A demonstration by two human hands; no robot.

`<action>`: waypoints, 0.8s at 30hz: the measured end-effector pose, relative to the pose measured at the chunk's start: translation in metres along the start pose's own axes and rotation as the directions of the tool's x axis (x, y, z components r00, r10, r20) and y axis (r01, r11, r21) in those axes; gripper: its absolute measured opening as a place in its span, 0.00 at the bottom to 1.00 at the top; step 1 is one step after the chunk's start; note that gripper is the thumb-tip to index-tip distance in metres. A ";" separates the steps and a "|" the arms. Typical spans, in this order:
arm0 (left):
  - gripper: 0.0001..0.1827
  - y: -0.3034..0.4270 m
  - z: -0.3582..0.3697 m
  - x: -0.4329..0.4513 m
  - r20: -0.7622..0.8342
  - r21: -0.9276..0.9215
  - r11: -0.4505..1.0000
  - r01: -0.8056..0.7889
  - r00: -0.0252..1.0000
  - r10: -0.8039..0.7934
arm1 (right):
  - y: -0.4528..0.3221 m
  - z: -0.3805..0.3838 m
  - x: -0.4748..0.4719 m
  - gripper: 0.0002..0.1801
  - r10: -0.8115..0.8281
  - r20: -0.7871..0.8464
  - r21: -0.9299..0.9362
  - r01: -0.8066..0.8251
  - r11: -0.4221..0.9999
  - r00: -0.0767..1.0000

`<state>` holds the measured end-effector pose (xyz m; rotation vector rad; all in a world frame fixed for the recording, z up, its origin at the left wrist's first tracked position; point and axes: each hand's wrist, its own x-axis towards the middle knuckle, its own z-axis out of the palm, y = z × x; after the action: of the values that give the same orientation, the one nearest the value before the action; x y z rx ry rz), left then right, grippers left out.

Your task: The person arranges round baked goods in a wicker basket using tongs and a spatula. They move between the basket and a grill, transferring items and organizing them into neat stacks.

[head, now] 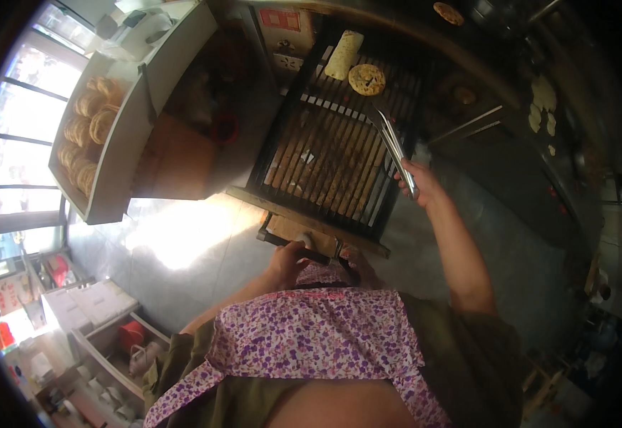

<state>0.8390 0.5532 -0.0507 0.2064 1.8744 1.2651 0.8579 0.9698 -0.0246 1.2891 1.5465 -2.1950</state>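
Observation:
My right hand [422, 182] grips a pair of long metal tongs [392, 142] over the right side of a pulled-out slatted rack [327, 155]. The tongs' tips point at a round browned flatbread [366, 79] at the rack's far end, just short of it. A pale, longer flatbread [344, 55] lies beside it on the left. My left hand [288, 260] is closed on the dark handle bar [296, 247] at the rack's near end. Small white scraps [307, 156] lie on the slats.
At the left stands a white-walled bin [113, 166] holding stacks of flatbreads [89, 125]. A brown box [177, 155] is beside it. White boxes [89, 305] and an open drawer or bin with a red container [131, 334] are at lower left. Dark equipment curves around the upper right.

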 end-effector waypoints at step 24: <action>0.26 -0.017 -0.006 0.006 0.024 0.352 0.918 -0.183 0.982 0.187 | -0.089 -0.085 0.062 0.15 -0.108 -0.269 0.021 0.118 0.993 0.957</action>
<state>0.8358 0.5442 -0.0673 0.5822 2.1208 1.0399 0.8158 1.1014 -0.0156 1.6039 1.7203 -2.1996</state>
